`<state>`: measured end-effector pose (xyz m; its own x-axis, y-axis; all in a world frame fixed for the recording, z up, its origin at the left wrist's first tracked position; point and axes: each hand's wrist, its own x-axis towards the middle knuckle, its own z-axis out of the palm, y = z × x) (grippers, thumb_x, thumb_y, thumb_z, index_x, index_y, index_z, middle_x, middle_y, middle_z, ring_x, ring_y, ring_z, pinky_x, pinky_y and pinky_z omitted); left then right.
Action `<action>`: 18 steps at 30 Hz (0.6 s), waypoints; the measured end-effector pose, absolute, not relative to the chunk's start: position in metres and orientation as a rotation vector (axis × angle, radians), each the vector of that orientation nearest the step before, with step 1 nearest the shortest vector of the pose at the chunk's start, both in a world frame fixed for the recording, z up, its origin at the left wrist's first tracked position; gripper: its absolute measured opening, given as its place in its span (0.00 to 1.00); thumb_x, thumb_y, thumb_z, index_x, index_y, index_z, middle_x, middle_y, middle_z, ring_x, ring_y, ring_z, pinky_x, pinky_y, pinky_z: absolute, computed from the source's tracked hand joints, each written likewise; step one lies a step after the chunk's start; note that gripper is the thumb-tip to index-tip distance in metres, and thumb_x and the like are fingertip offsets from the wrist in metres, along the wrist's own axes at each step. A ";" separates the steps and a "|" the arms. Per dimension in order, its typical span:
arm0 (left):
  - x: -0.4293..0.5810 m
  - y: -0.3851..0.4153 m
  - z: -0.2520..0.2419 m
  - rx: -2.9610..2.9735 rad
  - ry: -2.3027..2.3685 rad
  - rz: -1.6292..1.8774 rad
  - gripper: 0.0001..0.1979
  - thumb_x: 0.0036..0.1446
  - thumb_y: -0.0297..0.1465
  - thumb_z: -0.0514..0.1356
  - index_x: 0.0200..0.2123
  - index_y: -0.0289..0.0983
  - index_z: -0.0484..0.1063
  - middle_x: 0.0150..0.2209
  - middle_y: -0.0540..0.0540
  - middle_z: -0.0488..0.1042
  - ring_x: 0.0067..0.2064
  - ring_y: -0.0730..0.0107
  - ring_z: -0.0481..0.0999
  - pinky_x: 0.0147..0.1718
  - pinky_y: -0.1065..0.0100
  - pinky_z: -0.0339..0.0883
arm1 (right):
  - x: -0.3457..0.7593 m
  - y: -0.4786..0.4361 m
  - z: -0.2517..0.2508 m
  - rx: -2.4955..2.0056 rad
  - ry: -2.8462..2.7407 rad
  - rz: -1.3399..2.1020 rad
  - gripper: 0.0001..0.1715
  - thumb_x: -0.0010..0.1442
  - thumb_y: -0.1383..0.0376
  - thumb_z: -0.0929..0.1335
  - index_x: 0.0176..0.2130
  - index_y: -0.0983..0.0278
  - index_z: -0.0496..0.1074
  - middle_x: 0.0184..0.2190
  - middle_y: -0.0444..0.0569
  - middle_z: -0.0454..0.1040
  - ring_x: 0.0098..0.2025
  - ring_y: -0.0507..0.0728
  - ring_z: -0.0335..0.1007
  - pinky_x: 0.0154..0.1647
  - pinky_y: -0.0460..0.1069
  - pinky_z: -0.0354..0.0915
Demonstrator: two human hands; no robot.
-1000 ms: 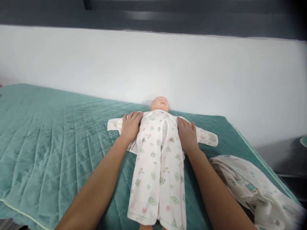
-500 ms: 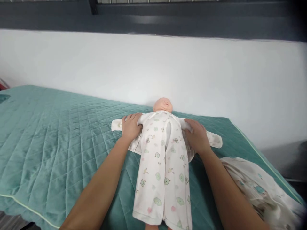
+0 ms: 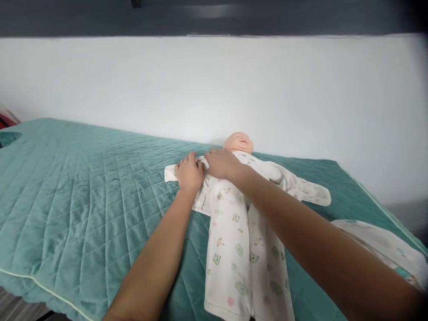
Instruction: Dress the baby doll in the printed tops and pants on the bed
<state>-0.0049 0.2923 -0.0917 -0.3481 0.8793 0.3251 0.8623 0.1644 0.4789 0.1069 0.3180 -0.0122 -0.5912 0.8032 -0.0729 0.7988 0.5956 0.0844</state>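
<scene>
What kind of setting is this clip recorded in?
Probably a bedroom or a baby-care practice room: a bed with a quilted teal cover against a plain white wall, and a baby doll in a printed sleepsuit.

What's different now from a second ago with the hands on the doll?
The right hand left the doll's far side and crossed over its chest to the near shoulder, beside the left hand. The left hand stayed on the sleeve. The doll lies as before in its printed sleepsuit on the green quilt.
</scene>
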 end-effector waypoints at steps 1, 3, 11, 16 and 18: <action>-0.005 0.294 -0.091 1.752 2.408 0.907 0.20 0.65 0.32 0.51 0.59 0.40 0.67 0.53 0.41 0.78 0.57 0.55 0.74 0.56 0.55 0.60 | 0.102 0.325 -0.015 1.344 2.696 0.056 0.17 0.63 0.64 0.64 0.50 0.66 0.71 0.54 0.62 0.73 0.56 0.69 0.68 0.49 0.58 0.65; -0.005 0.295 -0.091 1.753 2.450 0.823 0.19 0.66 0.34 0.50 0.56 0.39 0.70 0.52 0.40 0.78 0.56 0.53 0.74 0.56 0.54 0.60 | 0.095 0.337 -0.020 1.295 2.675 0.036 0.18 0.61 0.63 0.67 0.50 0.65 0.71 0.53 0.61 0.74 0.55 0.68 0.69 0.46 0.56 0.66; -0.008 0.290 -0.088 1.950 2.357 0.728 0.19 0.69 0.32 0.45 0.54 0.43 0.72 0.49 0.43 0.80 0.54 0.55 0.75 0.58 0.52 0.58 | 0.102 0.347 -0.013 1.130 2.640 0.011 0.25 0.61 0.61 0.68 0.57 0.61 0.70 0.44 0.53 0.79 0.39 0.61 0.74 0.35 0.51 0.61; -0.012 0.286 -0.086 1.875 2.352 0.794 0.19 0.70 0.31 0.46 0.56 0.43 0.70 0.50 0.42 0.79 0.53 0.55 0.76 0.54 0.54 0.62 | 0.122 0.349 0.000 1.157 2.629 0.027 0.26 0.63 0.55 0.66 0.59 0.55 0.69 0.48 0.52 0.77 0.44 0.63 0.73 0.35 0.51 0.60; -0.014 0.285 -0.086 1.813 2.353 0.824 0.18 0.70 0.31 0.46 0.56 0.43 0.70 0.51 0.42 0.79 0.54 0.55 0.76 0.52 0.55 0.63 | 0.132 0.350 0.006 1.208 2.633 0.045 0.23 0.63 0.56 0.66 0.56 0.55 0.71 0.49 0.53 0.76 0.46 0.64 0.73 0.37 0.52 0.61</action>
<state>-0.0135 0.2848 -0.0862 -0.3072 0.9128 0.2691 0.8813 0.1662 0.4423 0.1321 0.3497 0.0060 -0.6275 0.7506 -0.2070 0.7430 0.6568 0.1289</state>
